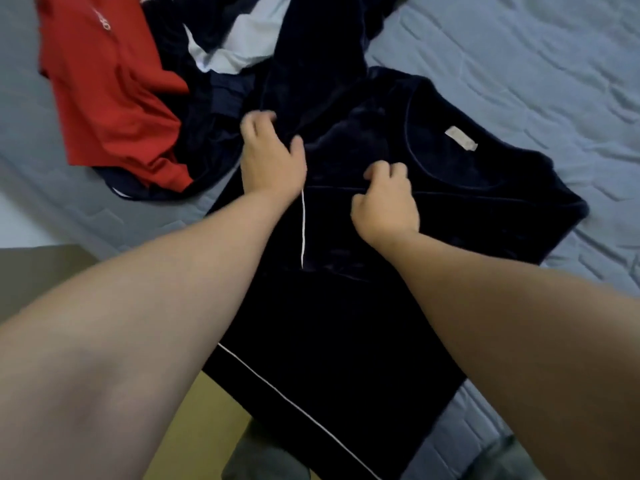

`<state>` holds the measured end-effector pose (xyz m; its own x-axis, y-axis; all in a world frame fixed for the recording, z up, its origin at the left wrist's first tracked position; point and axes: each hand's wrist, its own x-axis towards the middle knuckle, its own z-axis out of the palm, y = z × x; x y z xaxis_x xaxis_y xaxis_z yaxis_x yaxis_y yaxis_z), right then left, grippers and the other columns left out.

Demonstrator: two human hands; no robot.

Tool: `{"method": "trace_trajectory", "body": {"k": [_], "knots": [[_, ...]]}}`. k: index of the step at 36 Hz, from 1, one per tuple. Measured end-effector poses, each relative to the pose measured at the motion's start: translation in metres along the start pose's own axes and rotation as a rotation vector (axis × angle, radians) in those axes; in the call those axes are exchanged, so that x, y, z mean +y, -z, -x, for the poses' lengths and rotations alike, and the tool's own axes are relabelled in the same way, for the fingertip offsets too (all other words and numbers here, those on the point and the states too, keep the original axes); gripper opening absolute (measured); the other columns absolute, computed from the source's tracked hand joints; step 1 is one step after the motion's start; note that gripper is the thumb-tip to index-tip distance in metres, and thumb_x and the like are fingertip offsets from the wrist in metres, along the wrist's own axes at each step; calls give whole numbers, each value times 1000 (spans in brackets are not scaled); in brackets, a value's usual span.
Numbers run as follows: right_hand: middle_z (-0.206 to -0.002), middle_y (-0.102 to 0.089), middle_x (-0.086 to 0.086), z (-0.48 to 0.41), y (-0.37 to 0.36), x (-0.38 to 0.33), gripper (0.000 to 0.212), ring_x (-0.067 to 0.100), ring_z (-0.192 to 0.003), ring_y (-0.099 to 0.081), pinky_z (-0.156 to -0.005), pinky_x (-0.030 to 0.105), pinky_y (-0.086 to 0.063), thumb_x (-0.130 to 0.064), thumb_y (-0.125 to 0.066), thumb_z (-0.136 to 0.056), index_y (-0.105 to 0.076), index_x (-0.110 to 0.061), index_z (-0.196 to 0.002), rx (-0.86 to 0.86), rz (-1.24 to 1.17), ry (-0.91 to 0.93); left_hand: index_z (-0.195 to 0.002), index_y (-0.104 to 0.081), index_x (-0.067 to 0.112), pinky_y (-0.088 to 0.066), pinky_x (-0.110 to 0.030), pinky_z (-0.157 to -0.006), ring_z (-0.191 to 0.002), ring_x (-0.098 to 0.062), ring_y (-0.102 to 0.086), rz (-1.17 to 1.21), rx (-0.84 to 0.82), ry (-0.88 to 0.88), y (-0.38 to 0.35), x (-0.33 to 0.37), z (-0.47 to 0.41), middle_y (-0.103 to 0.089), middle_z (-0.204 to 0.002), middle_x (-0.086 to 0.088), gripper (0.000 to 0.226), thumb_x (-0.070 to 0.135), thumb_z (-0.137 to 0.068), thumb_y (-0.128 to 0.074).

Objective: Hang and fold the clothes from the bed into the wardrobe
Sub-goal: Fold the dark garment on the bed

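Note:
A dark navy velvet top (450, 209) with thin white piping lies spread on the grey-blue bed (519, 64), its neckline and label toward the right. My left hand (270, 157) grips a fold of its sleeve fabric near the top's left side. My right hand (386, 202) pinches a folded edge at the chest, fingers curled. The top's lower part hangs over the bed's near edge.
A red garment (110, 84) lies crumpled at the upper left. Beside it sits a pile of dark navy and white clothes (235, 46). The floor (207, 420) shows below the bed's edge, and the wardrobe is out of view.

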<state>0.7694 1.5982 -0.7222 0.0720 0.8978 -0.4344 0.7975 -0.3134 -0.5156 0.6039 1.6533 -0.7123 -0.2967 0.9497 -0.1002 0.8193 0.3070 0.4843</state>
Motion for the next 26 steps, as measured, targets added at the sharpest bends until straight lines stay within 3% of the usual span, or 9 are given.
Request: {"method": "trace_trajectory", "body": {"k": [3, 5, 11, 13, 15, 18, 20, 22, 26], "knots": [[-129, -42, 4, -19, 0, -22, 38, 25, -100, -53, -76, 38, -46, -26, -52, -93, -44, -20, -129, -82, -148, 2, -147, -38, 12, -44, -23, -96, -118, -23, -60, 289, -62, 315, 0, 15, -48, -44, -147, -5, 66, 23, -88, -64], [-128, -47, 3, -28, 1, -25, 39, 23, -94, -57, -77, 40, -51, -28, -51, -94, -43, -21, -131, -140, -262, -69, -149, -33, 14, -54, -24, -69, -87, -21, -70, 581, -184, 541, -1, 23, -64, -59, -130, -4, 65, 12, -89, -59], [-105, -62, 1, -33, -1, -3, 31, 17, -85, -62, -66, 31, -48, -41, -54, -95, -51, -22, -120, -90, -504, -318, -96, -68, 17, -46, -23, -52, -44, -10, -56, 927, -202, 772, 5, 41, -65, -71, -74, 2, 13, 19, -83, -70], [-101, -66, 3, -33, 1, 6, 29, 23, -88, -64, -76, 38, -53, -46, -51, -97, -56, -21, -110, -89, -602, -442, -107, -69, 17, -51, -29, -55, -52, -14, -61, 804, -189, 544, 0, 41, -47, -73, -85, -1, 20, 20, -87, -68], [-96, -67, 5, -31, 4, 14, 33, 21, -77, -63, -70, 36, -52, -48, -44, -100, -58, -19, -106, -102, -689, -560, -120, -65, 16, -54, -38, -74, -82, -28, -67, 272, -155, 33, -7, 25, -18, -67, -109, -10, 32, 21, -88, -65], [-93, -66, 4, -29, 11, 26, 43, 19, -72, -62, -63, 33, -49, -50, -36, -103, -57, -15, -111, -60, -733, -658, -125, -56, 20, -48, -45, -81, -91, -41, -58, -277, -415, -397, -13, -7, 26, -47, -123, -13, 41, 13, -85, -60], [-107, -65, 6, -33, 14, 33, 40, 22, -89, -63, -83, 37, -51, -53, -38, -101, -54, -17, -106, 80, -626, -622, -134, -50, 24, -47, -45, -86, -95, -39, -57, -396, -574, -424, -18, -25, 42, -41, -136, -8, 51, 10, -85, -57], [-116, -59, 6, -38, 20, 35, 40, 20, -95, -56, -90, 31, -42, -58, -42, -97, -53, -21, -104, 251, -504, -521, -136, -52, 28, -47, -44, -91, -99, -36, -56, -351, -548, -392, -20, -34, 48, -42, -141, -1, 53, 8, -87, -55], [-134, -54, 1, -51, 29, 18, 78, 22, -124, -50, -104, 37, -39, -78, -44, -81, -53, -21, -134, 329, -363, -296, -125, -63, 25, -47, -39, -94, -106, -32, -59, -206, -464, -344, -19, -26, 49, -45, -142, 6, 46, 7, -84, -53]]}}
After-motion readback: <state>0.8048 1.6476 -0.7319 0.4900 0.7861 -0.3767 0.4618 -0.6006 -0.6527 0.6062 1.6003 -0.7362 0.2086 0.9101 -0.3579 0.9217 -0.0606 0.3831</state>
